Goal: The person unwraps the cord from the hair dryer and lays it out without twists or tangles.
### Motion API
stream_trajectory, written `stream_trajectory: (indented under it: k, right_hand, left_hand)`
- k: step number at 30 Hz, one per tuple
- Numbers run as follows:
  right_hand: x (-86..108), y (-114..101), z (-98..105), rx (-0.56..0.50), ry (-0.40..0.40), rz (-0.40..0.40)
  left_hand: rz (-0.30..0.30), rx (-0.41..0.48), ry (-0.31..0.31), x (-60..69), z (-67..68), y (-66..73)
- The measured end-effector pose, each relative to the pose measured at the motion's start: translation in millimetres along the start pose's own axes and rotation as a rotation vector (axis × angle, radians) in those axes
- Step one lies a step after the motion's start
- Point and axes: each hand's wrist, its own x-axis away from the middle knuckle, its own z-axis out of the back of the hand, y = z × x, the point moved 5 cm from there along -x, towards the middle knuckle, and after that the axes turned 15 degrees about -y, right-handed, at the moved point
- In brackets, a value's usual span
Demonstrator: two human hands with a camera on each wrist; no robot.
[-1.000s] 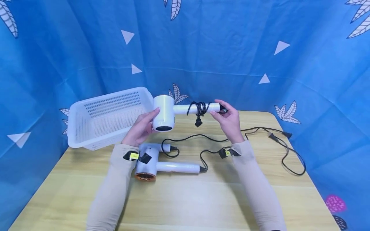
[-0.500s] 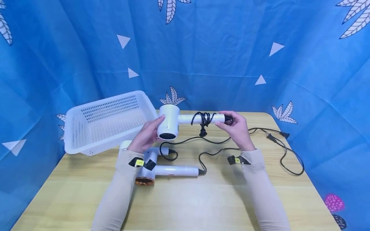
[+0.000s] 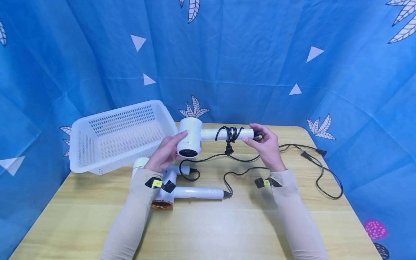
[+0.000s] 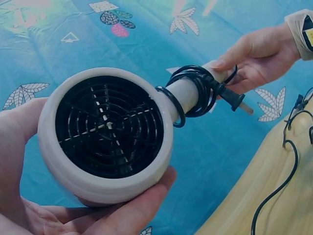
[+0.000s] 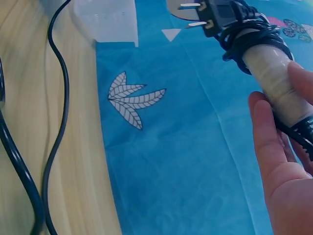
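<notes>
White, glossy T-shaped hair dryer [image 3: 208, 134]: held above the pale wood table [image 3: 211, 231], between the hands; long axis crosswise, head at the left hand [image 3: 165, 152], handle running to the right hand [image 3: 267, 146].
Black round grille [image 4: 109, 125]: in the dryer's head, facing the person's side and downward.
Grip: left fingers curled round the head — right thumb and fingers pinching the handle's cord end.
Thin black cord [image 3: 231, 134]: coiled round the handle, plug [image 3: 229, 149] hanging between the hands.
Yellow wrist tags [image 3: 157, 183]: behind each hand — marks too small to read.
White slotted plastic basket [image 3: 75, 144]: left of the left hand.
</notes>
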Motion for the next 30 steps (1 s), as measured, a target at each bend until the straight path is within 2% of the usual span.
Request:
stream_trajectory:
  k: [6,13,15,22,30]
  right_hand:
    - [-1.8,5.7,-3.4,-0.001,0.001,-0.022]
    - [-0.5,9.4,-4.3,0.021,-0.015,-0.039]
    - [-0.2,9.8,-4.7,0.017,-0.011,-0.033]
    - [-0.3,12.7,-5.2,0.019,-0.003,-0.053]
    - [0.1,12.1,-6.4,-0.016,-0.001,-0.038]
  left_hand:
    - [-0.031,0.021,0.038,1.4,2.9,1.5]
    - [-0.005,0.014,0.041,0.7,6.9,-0.4]
    - [0.009,-0.01,0.036,1.7,9.1,0.2]
    - [0.047,-0.199,0.083,6.5,16.4,5.5]
    - [0.071,-0.218,0.092,9.2,18.1,5.4]
